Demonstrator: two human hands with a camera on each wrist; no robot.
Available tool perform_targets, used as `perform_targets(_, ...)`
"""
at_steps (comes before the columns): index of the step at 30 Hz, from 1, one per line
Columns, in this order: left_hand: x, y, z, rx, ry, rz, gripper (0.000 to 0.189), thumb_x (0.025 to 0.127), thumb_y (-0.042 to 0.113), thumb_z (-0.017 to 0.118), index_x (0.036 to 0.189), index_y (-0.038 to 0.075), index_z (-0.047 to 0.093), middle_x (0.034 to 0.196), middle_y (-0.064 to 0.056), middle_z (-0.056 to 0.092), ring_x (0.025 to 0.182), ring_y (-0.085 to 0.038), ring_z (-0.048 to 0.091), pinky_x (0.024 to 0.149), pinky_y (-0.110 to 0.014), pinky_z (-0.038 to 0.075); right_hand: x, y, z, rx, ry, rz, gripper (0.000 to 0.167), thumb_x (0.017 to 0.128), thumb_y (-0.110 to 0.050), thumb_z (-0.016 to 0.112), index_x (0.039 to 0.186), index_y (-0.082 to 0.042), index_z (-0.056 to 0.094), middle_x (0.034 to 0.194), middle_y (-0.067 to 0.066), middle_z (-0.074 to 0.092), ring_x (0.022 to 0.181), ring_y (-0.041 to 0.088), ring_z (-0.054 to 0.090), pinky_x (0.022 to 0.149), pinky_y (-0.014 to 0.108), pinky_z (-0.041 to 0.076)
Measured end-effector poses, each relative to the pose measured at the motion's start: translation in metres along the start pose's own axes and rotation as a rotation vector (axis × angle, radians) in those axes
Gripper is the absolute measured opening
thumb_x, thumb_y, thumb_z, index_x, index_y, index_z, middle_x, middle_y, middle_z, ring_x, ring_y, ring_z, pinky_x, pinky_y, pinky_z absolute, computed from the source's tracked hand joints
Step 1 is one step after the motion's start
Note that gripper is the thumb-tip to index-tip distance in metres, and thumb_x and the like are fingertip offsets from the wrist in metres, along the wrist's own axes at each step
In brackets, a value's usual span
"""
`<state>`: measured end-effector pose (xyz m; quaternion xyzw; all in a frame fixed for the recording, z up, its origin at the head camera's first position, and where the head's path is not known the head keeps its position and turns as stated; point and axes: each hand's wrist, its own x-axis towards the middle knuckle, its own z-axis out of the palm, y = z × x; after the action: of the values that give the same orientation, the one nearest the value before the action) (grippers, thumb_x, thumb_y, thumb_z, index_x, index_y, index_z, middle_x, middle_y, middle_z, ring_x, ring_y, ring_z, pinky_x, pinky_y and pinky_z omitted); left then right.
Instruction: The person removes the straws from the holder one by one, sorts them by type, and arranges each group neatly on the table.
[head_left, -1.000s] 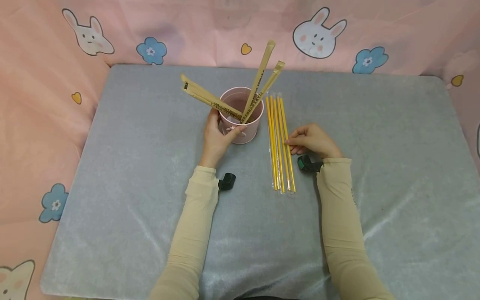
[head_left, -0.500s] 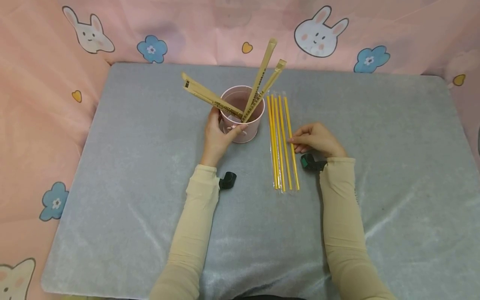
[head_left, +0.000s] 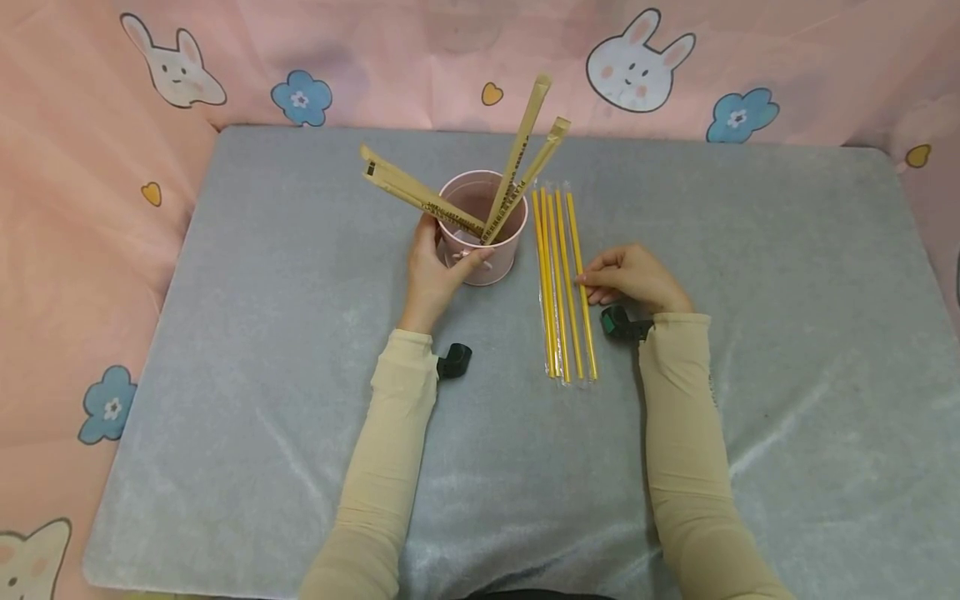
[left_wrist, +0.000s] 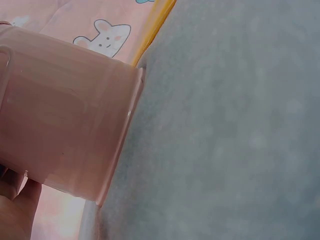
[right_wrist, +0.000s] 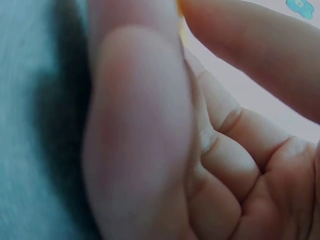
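A small pink bucket (head_left: 501,265) stands on the table in the head view, with several paper-wrapped straws (head_left: 517,167) leaning out of it to both sides. My left hand (head_left: 435,279) grips the bucket from its left, thumb across the front near the rim. The left wrist view shows the bucket's side wall (left_wrist: 65,110) with fingers beneath it. Right of the bucket lie several yellow straws (head_left: 557,283) in clear wrappers, side by side. My right hand (head_left: 633,275) pinches the rightmost yellow straw (head_left: 587,325) near its middle. In the right wrist view the fingers mostly hide that straw.
Grey cloth covers the table (head_left: 810,333). A pink curtain (head_left: 412,67) with rabbits and flowers hangs behind and at the left. A small black camera sits on each wrist, the left one (head_left: 454,361) near the bucket, the right one (head_left: 618,323) close to the straws.
My right hand has shifted slightly right with the rightmost yellow straw, opening a small gap between it and the others. My left hand and the bucket have stayed in place.
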<state>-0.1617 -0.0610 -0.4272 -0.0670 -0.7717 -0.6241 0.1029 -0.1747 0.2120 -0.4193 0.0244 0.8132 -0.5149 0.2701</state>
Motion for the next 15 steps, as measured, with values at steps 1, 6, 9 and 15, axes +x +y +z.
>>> perform_targets(1,0.0,0.0002,-0.0001,-0.001,0.0,-0.002,0.075,0.073,0.009,0.081,0.135,-0.003,0.041,0.132,-0.018,0.047,0.125,-0.021,0.043,0.105,-0.023,0.03,-0.0001,-0.0001,0.0,-0.001,0.0,-0.001,0.027,0.087,-0.012,0.068,0.096,0.014,0.065,0.067,0.006,0.066,0.056,0.012,0.061,0.054,0.026,0.054)
perform_targets(6,0.0002,0.0008,-0.0001,-0.001,0.001,-0.006,0.074,0.073,0.01,0.081,0.134,-0.003,0.042,0.131,-0.018,0.047,0.124,-0.021,0.044,0.105,-0.022,0.03,-0.0012,-0.0003,-0.0006,0.014,-0.017,-0.01,0.026,0.088,-0.01,0.066,0.098,0.014,0.064,0.072,0.007,0.068,0.059,0.013,0.063,0.056,0.026,0.054)
perform_targets(9,0.0003,0.0009,-0.0001,0.0,0.0,0.001,0.073,0.073,0.01,0.081,0.134,-0.003,0.042,0.131,-0.018,0.048,0.124,-0.021,0.045,0.105,-0.023,0.031,-0.0021,-0.0001,-0.0011,0.025,-0.028,-0.016,0.025,0.089,-0.009,0.065,0.099,0.014,0.064,0.074,0.008,0.069,0.061,0.013,0.065,0.057,0.027,0.054)
perform_targets(15,0.0001,0.0001,-0.0003,0.0,-0.001,0.015,0.073,0.073,0.009,0.081,0.134,-0.003,0.042,0.13,-0.018,0.048,0.123,-0.02,0.045,0.105,-0.023,0.031,-0.0021,0.0006,-0.0013,0.035,-0.034,-0.018,0.026,0.089,-0.009,0.065,0.1,0.015,0.064,0.075,0.008,0.069,0.062,0.013,0.065,0.057,0.027,0.054)
